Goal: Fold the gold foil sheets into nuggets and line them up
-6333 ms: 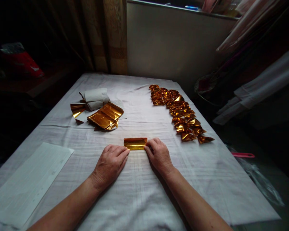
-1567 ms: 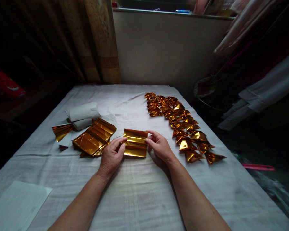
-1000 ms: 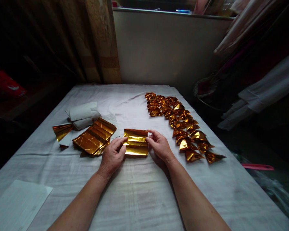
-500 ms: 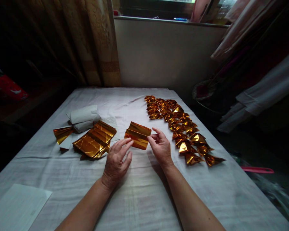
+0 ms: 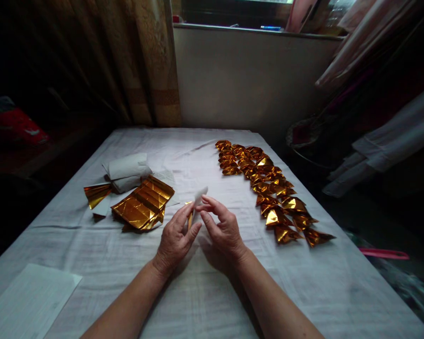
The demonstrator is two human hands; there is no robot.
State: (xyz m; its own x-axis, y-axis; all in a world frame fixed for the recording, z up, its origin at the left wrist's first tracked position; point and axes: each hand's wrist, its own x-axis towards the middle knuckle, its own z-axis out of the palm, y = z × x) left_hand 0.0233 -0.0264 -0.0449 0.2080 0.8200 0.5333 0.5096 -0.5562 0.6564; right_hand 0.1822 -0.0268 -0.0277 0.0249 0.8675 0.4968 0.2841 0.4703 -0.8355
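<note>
Between my two hands a sheet of gold foil paper (image 5: pixel 200 194) stands on edge, bent so its white back shows. My left hand (image 5: pixel 177 235) is closed on its left part, thumb and fingers pinching it. My right hand (image 5: pixel 221 226) has curled fingers at the sheet's right side, the thumb and fingertips against it. Left of my hands lies a stack of creased gold foil sheets (image 5: pixel 143 202). Several folded gold foil pieces (image 5: pixel 265 188) stand in slanting rows on the right.
A white-clothed table (image 5: pixel 205 301) carries everything. Rolled white paper (image 5: pixel 127 167) lies behind the stack, beside a fanned foil piece (image 5: pixel 98 193). A pale paper sheet (image 5: pixel 35 296) rests at the front left. Past the right edge is a pink handle (image 5: pixel 383 254).
The foil sheet, flat and gold side up before, is now turned on edge and bent, showing white. My hands have come closer together around it. The view has shifted slightly.
</note>
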